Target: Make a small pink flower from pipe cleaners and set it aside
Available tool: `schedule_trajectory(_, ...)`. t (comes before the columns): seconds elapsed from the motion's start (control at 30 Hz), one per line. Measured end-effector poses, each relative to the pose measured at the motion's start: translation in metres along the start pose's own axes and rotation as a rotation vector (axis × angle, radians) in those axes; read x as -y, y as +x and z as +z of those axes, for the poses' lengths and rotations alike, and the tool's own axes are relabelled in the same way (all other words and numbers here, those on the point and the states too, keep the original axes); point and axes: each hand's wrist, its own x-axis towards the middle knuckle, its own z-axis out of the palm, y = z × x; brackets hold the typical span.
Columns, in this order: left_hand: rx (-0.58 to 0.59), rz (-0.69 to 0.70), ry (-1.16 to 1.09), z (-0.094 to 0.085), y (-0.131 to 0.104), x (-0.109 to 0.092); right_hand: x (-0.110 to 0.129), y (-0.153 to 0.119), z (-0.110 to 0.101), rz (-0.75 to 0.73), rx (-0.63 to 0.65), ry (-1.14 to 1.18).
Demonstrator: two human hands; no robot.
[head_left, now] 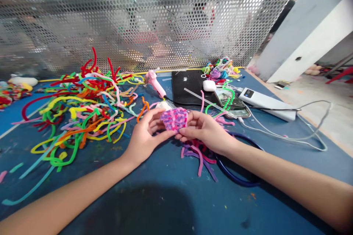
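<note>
Between both hands, just above the table, is a small woven piece of pink and purple pipe cleaners (174,119). My left hand (147,132) pinches its left and lower edge with thumb and fingers. On the other side, my right hand (202,130) grips the right edge, its thumb along the bottom corner. Under the right hand lie loose pink and purple pipe cleaner pieces (200,158), partly covered by it. A pink hot glue gun (156,83) rests behind the left hand.
A tangled heap of coloured pipe cleaners (91,106) covers the left. Behind my hands lie a black laptop-like slab (187,86), a white earbud case (209,85), a phone (230,99) and a white power bank (266,104) with cables. A perforated metal panel (132,18) stands along the back.
</note>
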Motion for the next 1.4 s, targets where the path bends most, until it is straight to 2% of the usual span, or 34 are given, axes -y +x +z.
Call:
schedule_trajectory(0.17,-0.013,-0.14,-0.111,-0.004,0.006,-0.002,0.0,0.0,0.001,-0.005,0.015,-0.007)
schedule_trajectory(0.37,0.037,-0.13,-0.107,-0.003,0.005,-0.002,0.001,0.001,0.002,-0.028,0.031,-0.052)
schedule_trajectory(0.57,0.155,-0.158,-0.049,0.006,0.0,-0.006,0.002,-0.001,0.004,-0.045,0.022,-0.127)
schedule_trajectory(0.8,0.076,-0.262,-0.215,0.008,0.003,-0.006,0.001,0.0,0.006,-0.038,-0.065,-0.123)
schedule_trajectory(1.03,0.125,-0.36,-0.242,0.005,0.005,-0.003,-0.001,0.001,0.002,-0.05,-0.028,-0.122)
schedule_trajectory(1.1,0.077,-0.344,-0.286,0.005,0.005,-0.003,-0.001,0.002,0.002,-0.057,-0.06,-0.085)
schedule_trajectory(1.27,-0.161,-0.228,-0.376,0.005,0.005,-0.002,0.001,0.002,0.002,-0.071,-0.091,-0.059)
schedule_trajectory(1.33,-0.16,-0.21,-0.386,0.004,0.005,-0.002,0.002,0.0,0.002,-0.07,-0.067,-0.083)
schedule_trajectory(1.4,-0.108,-0.22,-0.417,0.003,0.005,-0.002,0.002,-0.001,0.001,-0.076,-0.039,-0.113)
